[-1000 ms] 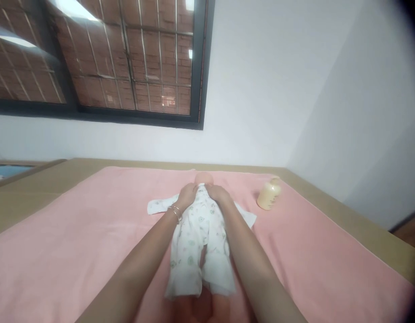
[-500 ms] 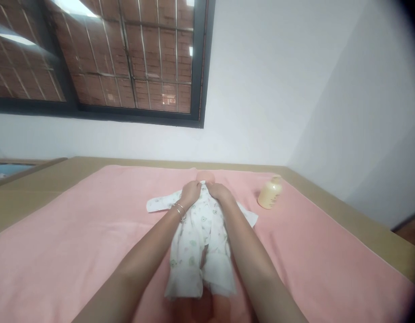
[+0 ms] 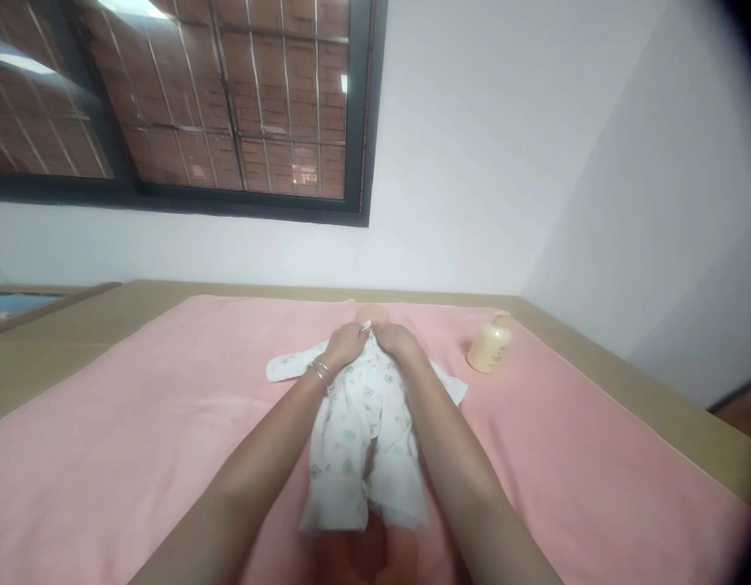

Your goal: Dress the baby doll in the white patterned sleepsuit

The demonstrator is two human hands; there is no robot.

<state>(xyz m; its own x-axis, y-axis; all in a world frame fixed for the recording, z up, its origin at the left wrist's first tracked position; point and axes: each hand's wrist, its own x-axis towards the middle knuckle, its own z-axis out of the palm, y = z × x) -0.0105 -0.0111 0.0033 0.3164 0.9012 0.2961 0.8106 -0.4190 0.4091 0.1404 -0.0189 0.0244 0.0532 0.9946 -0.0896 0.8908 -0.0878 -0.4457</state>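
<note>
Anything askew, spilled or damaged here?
Nothing clearly wrong: no spill or damage visible on the pink cloth or printed garment. The bottle appears to lean rightward, though lens distortion may explain that.

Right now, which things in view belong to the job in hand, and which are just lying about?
In use:
outfit, pinched at its top end by left hand and right hand
doll, partly covered by it
blanket, spread underneath

Apparently just lying about:
bottle, upright, neither hand on it
</note>
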